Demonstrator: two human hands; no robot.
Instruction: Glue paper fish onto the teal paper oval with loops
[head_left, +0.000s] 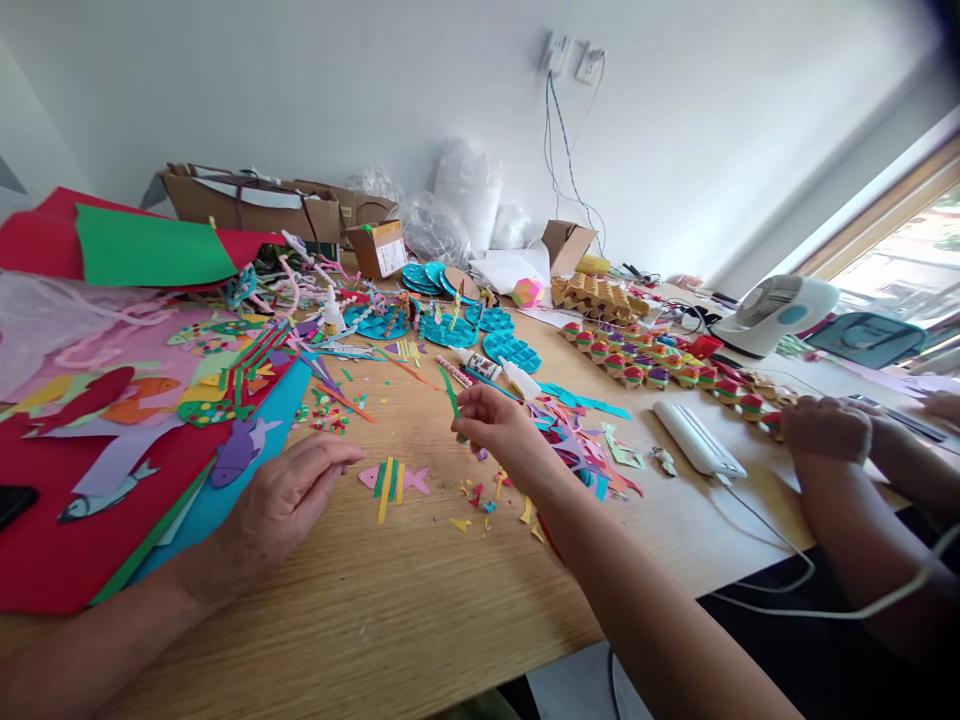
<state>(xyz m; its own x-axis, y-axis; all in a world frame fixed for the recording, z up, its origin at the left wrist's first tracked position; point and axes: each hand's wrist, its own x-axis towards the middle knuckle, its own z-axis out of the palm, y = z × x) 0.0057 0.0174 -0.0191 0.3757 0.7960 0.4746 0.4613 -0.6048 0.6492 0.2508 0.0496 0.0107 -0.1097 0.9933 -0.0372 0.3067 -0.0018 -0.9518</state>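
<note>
Our right hand (491, 420) pinches a narrow green strip (450, 392) between its fingers, above the bench (420, 600). The pink paper fish (418, 481) lies between our hands; our left hand (281, 495) rests beside its head, fingers extended close together, though we cannot tell whether the thumb meets them. A nudge there could skew the striped bands if they are loose, and a slack pinch could drop the strip. Scraps (460, 524) crowd the fish's right; bare wood opens toward the front edge, colored sheets (45, 540) bound our left.
</note>
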